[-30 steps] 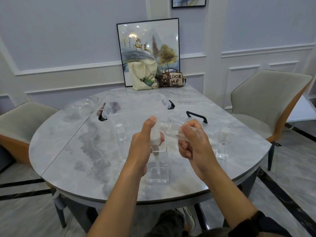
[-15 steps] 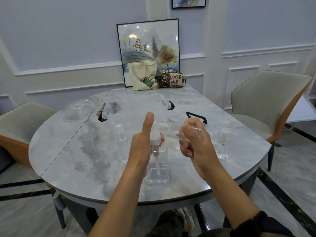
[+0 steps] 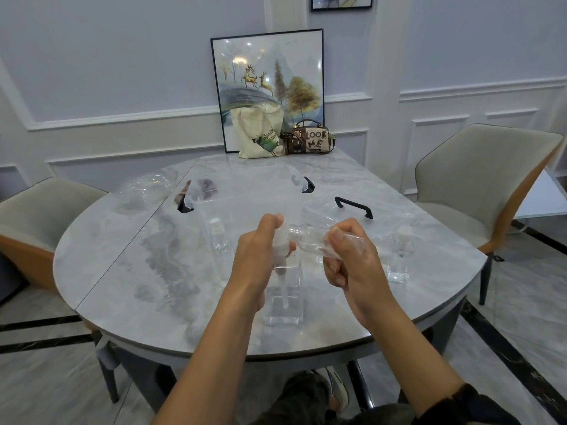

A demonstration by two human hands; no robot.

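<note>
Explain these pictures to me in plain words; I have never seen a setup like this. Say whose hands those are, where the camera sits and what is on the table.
No machine here: a person works with two bare hands. The one camera is worn on the head and looks forward and down, so the arms come in from the bottom edge. The left hand grips the top of a clear pump bottle standing on the marble table, thumb on the pump head. The right hand holds a small clear bottle on its side, mouth toward the pump. A second small bottle stands left of the hands, a third small bottle to the right. At the far edge a tote bag and a handbag sit before a framed picture.
</note>
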